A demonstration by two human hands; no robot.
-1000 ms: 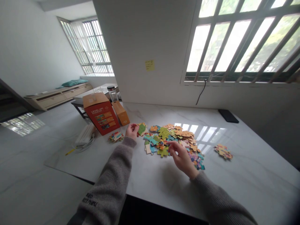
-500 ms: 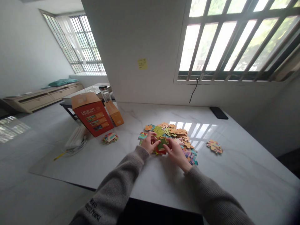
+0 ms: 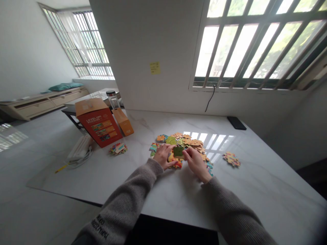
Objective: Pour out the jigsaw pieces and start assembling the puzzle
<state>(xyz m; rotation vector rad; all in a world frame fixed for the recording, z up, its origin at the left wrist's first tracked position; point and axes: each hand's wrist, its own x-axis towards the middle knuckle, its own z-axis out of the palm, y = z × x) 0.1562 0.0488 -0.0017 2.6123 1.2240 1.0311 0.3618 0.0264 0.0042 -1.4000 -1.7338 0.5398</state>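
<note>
A loose heap of jigsaw pieces (image 3: 190, 143) in orange, green and blue lies on the white marble table (image 3: 255, 190). My left hand (image 3: 165, 156) and my right hand (image 3: 196, 164) meet over its near side. Between their fingertips is a dark green jigsaw piece (image 3: 178, 151), held from both sides. Below it, more pieces are partly hidden by my fingers. A small cluster of pieces (image 3: 231, 159) lies to the right, and another (image 3: 118, 148) lies to the left.
A red and orange puzzle box (image 3: 98, 124) and an orange carton (image 3: 122, 122) stand at the table's far left, near a glass bottle (image 3: 112, 99). A black phone (image 3: 236, 123) lies by the wall. A white cabled device (image 3: 80, 148) lies at the left.
My hands have come together from their separate places over the heap, and the green piece is now between them. The view has shifted slightly.
</note>
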